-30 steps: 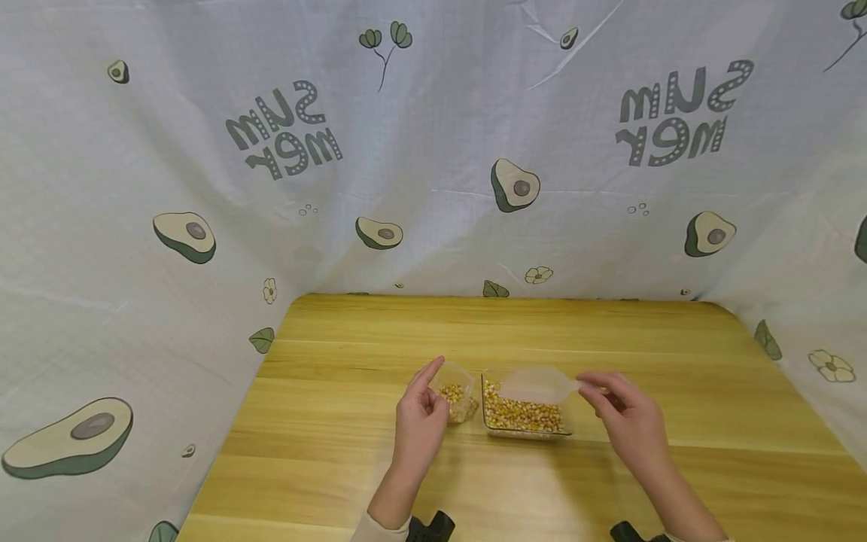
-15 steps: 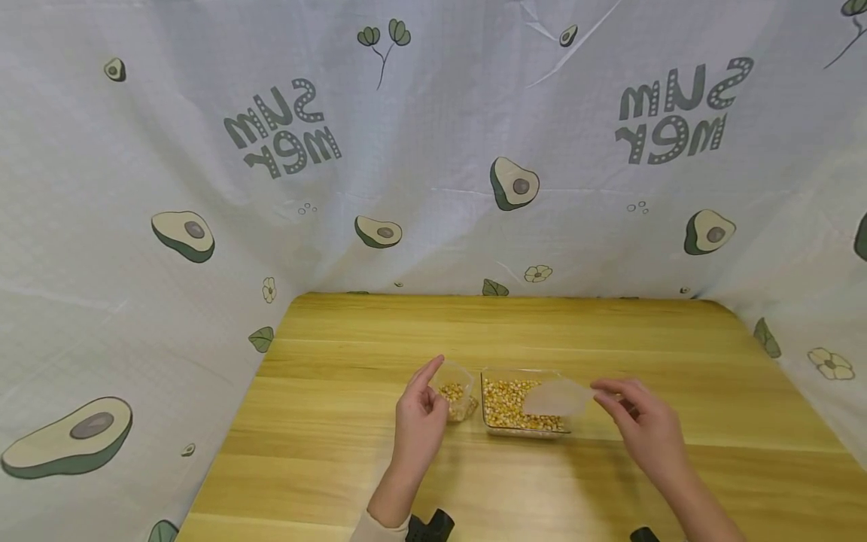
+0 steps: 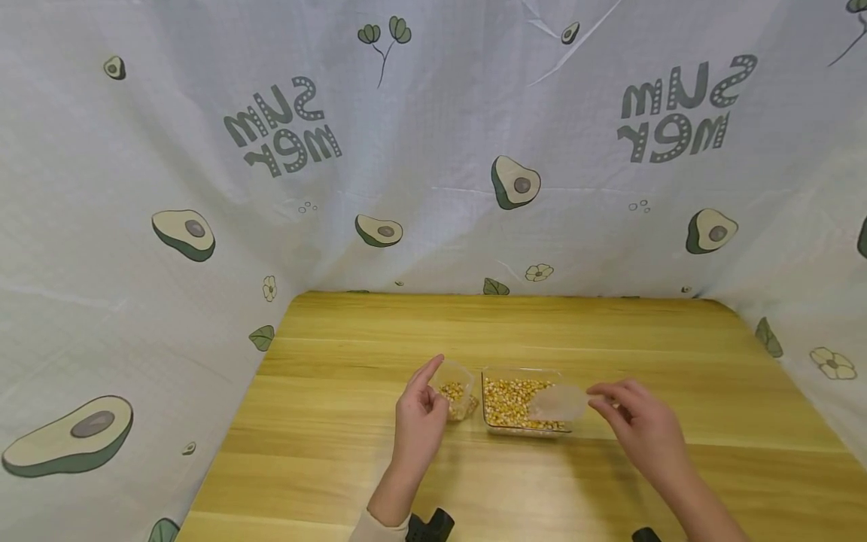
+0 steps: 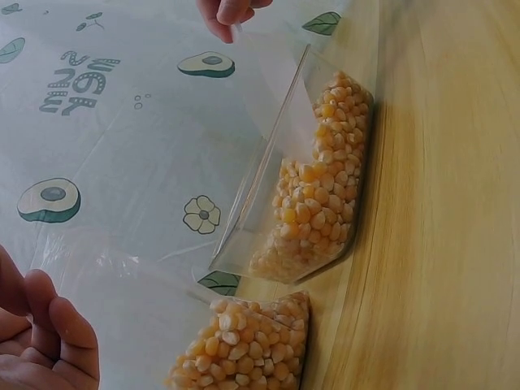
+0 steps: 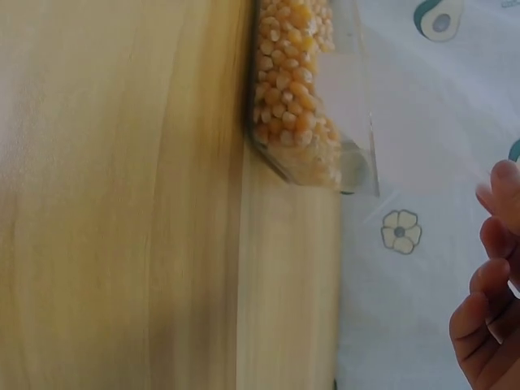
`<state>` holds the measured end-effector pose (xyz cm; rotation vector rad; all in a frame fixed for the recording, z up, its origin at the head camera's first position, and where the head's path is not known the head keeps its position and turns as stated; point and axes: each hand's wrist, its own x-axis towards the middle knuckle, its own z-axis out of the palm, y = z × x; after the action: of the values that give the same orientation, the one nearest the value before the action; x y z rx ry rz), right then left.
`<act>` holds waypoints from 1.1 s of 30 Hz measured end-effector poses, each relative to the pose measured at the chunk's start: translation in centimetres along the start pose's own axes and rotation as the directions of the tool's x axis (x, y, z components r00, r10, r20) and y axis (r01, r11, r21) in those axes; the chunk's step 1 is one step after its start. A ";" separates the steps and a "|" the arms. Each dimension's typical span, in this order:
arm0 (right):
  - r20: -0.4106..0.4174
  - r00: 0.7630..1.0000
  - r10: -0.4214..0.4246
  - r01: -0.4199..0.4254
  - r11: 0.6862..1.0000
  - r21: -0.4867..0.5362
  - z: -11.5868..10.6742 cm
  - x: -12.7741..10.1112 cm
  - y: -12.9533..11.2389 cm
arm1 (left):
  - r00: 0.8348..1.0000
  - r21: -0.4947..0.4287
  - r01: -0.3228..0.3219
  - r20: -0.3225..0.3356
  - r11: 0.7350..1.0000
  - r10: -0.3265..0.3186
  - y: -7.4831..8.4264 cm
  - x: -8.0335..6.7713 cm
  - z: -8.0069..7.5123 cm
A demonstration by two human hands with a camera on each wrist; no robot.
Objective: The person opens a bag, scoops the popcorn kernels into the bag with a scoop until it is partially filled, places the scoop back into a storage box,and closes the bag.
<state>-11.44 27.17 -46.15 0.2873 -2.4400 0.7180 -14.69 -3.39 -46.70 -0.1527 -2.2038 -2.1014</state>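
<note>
My left hand (image 3: 421, 425) pinches the upper edge of a clear plastic bag (image 4: 122, 272), whose bottom is filled with corn kernels and rests on the table. To its right stands a clear rectangular container (image 3: 524, 433) filled with corn kernels (image 4: 317, 203). My right hand (image 3: 640, 421) pinches the handle end of a whitish translucent scoop (image 3: 558, 404). The scoop's blade reaches over the container's right part, its front edge among the kernels (image 5: 284, 89). Whether the scoop carries kernels I cannot tell. In the right wrist view the fingers (image 5: 470, 317) are curled.
The wood-grain table (image 3: 379, 324) extends around the bag and container. A pale cloth (image 3: 433, 150) printed with avocados hangs behind and at both sides. Dark wrist gear (image 3: 431, 527) shows at the lower edge.
My right hand has drawn the scoop to the right and a little nearer, then slightly back left and down into the kernels. The left hand and the bag stay put.
</note>
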 end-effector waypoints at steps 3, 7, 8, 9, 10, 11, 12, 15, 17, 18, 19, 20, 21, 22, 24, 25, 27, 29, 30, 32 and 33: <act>-0.004 0.999 -0.033 0.033 0.999 -0.016 0.3 0.0 -0.1 | 1.000 -0.003 0.003 -0.003 1.000 -0.003 -0.1 0.0 0.0; -0.010 0.998 -0.064 0.064 0.998 -0.005 1.0 -0.1 -0.2 | 1.000 -0.015 0.004 -0.003 1.000 -0.004 -0.2 0.0 0.1; -0.010 0.998 -0.061 0.061 0.998 -0.005 1.2 -0.2 -0.2 | 1.000 -0.015 0.003 -0.003 1.000 -0.003 -0.2 0.0 0.1; -0.010 0.998 -0.054 0.054 0.999 0.001 1.3 -0.3 -0.2 | 1.000 -0.017 0.003 -0.004 1.000 -0.003 -0.2 0.0 0.1; -0.004 0.999 -0.046 0.046 0.999 0.001 1.5 -0.4 -0.2 | 1.000 -0.017 0.002 -0.004 1.000 -0.002 -0.2 0.0 0.1; 0.001 0.999 -0.033 0.033 0.999 0.005 1.6 -0.6 -0.1 | 1.000 -0.017 0.002 -0.004 1.000 -0.002 -0.2 0.0 0.1; 0.006 1.000 -0.022 0.022 1.000 0.006 1.8 -0.7 -0.1 | 1.000 -0.016 0.002 -0.004 1.000 -0.002 -0.2 -0.1 0.1; 0.020 1.000 0.003 -0.003 1.000 0.014 2.1 -1.2 0.1 | 1.000 -0.016 0.006 -0.004 1.000 -0.006 -0.2 -0.1 0.1; 0.024 1.000 0.004 -0.004 1.000 0.018 2.4 -1.4 0.4 | 1.000 -0.017 0.009 -0.006 1.000 -0.009 -0.2 -0.1 0.1; 0.025 1.000 0.004 -0.004 1.000 0.016 2.5 -1.4 0.5 | 1.000 -0.017 0.010 -0.007 1.000 -0.010 -0.2 -0.1 0.1; 0.026 1.000 0.005 -0.006 1.000 0.017 2.6 -1.5 0.6 | 1.000 -0.018 0.012 -0.008 1.000 -0.012 -0.2 -0.1 0.1; 0.028 1.000 0.004 -0.005 1.000 0.014 2.7 -1.5 0.6 | 1.000 -0.020 0.011 -0.008 1.000 -0.011 -0.2 -0.1 0.0; 0.031 0.999 0.006 -0.007 1.000 0.014 2.8 -1.6 0.7 | 1.000 -0.021 0.011 -0.008 1.000 -0.011 -0.2 -0.2 0.0; 0.036 0.999 0.009 -0.009 1.000 0.009 2.8 -1.6 0.7 | 1.000 -0.022 0.012 -0.008 1.000 -0.012 -0.2 -0.2 0.0; 0.049 0.999 0.017 -0.017 1.000 -0.002 2.8 -1.6 0.7 | 1.000 -0.025 0.013 -0.006 1.000 -0.013 -0.2 -0.2 0.0; 0.058 0.998 0.026 -0.026 1.000 -0.003 2.7 -1.6 0.7 | 1.000 -0.024 0.014 -0.006 1.000 -0.014 -0.2 -0.2 0.0; 0.082 0.996 0.046 -0.047 0.999 0.005 2.5 -1.6 0.6 | 1.000 -0.021 0.016 -0.006 1.000 -0.016 -0.1 -0.2 0.0; 0.111 0.991 0.078 -0.081 0.996 0.025 2.2 -1.7 0.6 | 1.000 -0.018 0.017 -0.006 1.000 -0.017 -0.1 -0.3 0.0; 0.126 0.987 0.096 -0.101 0.994 0.038 2.0 -1.8 0.6 | 1.000 -0.018 0.017 -0.006 1.000 -0.017 -0.1 -0.3 -0.1; 0.143 0.982 0.125 -0.135 0.989 0.065 1.8 -1.9 0.6 | 1.000 -0.019 0.016 -0.007 1.000 -0.016 -0.1 -0.3 -0.1; 0.146 0.980 0.137 -0.150 0.986 0.078 1.7 -2.0 0.7 | 1.000 -0.021 0.015 -0.006 1.000 -0.015 -0.1 -0.3 -0.1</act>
<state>-10.89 26.86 -48.79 0.2031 -2.5861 0.8981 -14.40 -3.48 -46.84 -0.1318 -2.1875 -2.1299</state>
